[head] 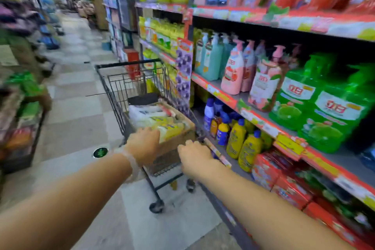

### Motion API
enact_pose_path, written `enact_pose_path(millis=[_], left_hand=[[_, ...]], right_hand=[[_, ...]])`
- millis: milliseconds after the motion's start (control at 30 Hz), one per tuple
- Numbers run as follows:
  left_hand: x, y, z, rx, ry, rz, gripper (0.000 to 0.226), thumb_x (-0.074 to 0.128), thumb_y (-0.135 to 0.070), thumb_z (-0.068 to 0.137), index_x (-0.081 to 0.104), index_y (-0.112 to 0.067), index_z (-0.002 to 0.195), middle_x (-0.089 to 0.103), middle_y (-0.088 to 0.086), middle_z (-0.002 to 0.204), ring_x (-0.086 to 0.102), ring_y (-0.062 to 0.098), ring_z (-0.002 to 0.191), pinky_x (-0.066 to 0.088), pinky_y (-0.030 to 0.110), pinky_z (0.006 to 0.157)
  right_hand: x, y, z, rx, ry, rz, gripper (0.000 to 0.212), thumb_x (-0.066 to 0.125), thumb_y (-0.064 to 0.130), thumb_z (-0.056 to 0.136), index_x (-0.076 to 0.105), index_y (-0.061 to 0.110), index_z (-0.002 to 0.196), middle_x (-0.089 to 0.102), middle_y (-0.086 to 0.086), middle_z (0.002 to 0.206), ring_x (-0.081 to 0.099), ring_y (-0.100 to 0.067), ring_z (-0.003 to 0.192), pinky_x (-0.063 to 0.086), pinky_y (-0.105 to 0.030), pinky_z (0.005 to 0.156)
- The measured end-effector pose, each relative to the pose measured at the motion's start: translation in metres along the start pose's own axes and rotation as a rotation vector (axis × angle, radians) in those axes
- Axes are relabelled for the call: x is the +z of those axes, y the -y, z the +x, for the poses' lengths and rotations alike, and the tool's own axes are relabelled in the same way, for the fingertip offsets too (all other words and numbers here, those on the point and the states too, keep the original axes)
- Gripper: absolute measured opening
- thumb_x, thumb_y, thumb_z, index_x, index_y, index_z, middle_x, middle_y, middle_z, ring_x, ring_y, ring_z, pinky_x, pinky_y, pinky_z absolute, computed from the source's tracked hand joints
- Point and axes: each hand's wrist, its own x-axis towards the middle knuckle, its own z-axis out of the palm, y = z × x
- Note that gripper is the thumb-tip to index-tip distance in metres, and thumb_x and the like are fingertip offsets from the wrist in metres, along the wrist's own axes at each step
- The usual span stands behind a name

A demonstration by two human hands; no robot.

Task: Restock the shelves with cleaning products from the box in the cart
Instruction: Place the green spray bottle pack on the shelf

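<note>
Both hands were on the near end of the black wire shopping cart (129, 87) in the shop aisle

The left hand (143, 145), in a thin clear plastic glove, lay with fingers curled over the near edge of the brown cardboard box (176, 140) sitting in the cart's basket; the right hand (194, 157) had its fingers bent over the cart's near rim, though blur kept me from telling whether they truly clamped it. The box was open at the top and packed with yellow and white packaged cleaning products (158, 121). The cart stood just beside the red-edged metal shelves (253, 122), near the lower tier of yellow bottles with blue caps (242, 145); green jugs (324, 111) and pink pump bottles (233, 73) filled the tier above
</note>
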Motion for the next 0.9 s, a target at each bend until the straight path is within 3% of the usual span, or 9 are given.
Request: enact_pose_path(millis=[100,233,400,633,900], left_hand=[[0.026,0.043,0.027,-0.082,0.039,-0.025,0.033,0.051,-0.022,0.087,0.051,-0.013,0.119,0.058,0.011,0.118,0.055,0.031,0.111,0.05,0.039,0.09],[0.048,0.075,0.086,-0.119,0.067,0.014,0.035,0.048,-0.026,0.091,0.049,-0.017,0.125,0.055,0.008,0.119,0.053,0.028,0.113,0.046,0.036,0.087],[0.063,0.1,0.179,-0.07,0.184,0.052,0.038,0.052,-0.025,0.089,0.049,-0.014,0.125,0.055,0.009,0.121,0.052,0.031,0.114,0.046,0.04,0.095],[0.083,0.12,0.293,-0.003,0.277,0.025,0.03,0.05,-0.022,0.086,0.054,-0.013,0.115,0.058,0.01,0.118,0.054,0.032,0.112,0.049,0.044,0.091],[0.131,0.15,0.414,0.126,0.466,0.006,0.047,0.057,-0.031,0.089,0.045,-0.009,0.129,0.05,0.014,0.127,0.048,0.031,0.119,0.042,0.037,0.095]], right_hand=[[0.017,0.014,0.057,-0.025,0.061,0.024,0.042,0.055,0.02,0.092,0.045,0.005,0.13,0.041,-0.017,0.134,0.039,-0.037,0.126,0.039,-0.047,0.098],[0.033,0.003,0.142,-0.03,0.107,0.01,0.041,0.055,0.018,0.092,0.046,0.006,0.13,0.042,-0.017,0.135,0.039,-0.036,0.126,0.039,-0.044,0.098],[0.038,-0.024,0.244,-0.008,0.201,0.029,0.036,0.055,0.019,0.092,0.051,0.007,0.126,0.045,-0.015,0.134,0.044,-0.034,0.124,0.042,-0.041,0.094],[0.064,-0.059,0.344,0.091,0.283,0.102,0.035,0.059,0.016,0.089,0.055,0.008,0.123,0.049,-0.013,0.13,0.046,-0.032,0.123,0.045,-0.041,0.091],[0.113,-0.078,0.431,0.325,0.42,0.284,0.038,0.057,0.021,0.09,0.051,0.014,0.127,0.047,-0.009,0.131,0.049,-0.032,0.122,0.046,-0.04,0.091]])
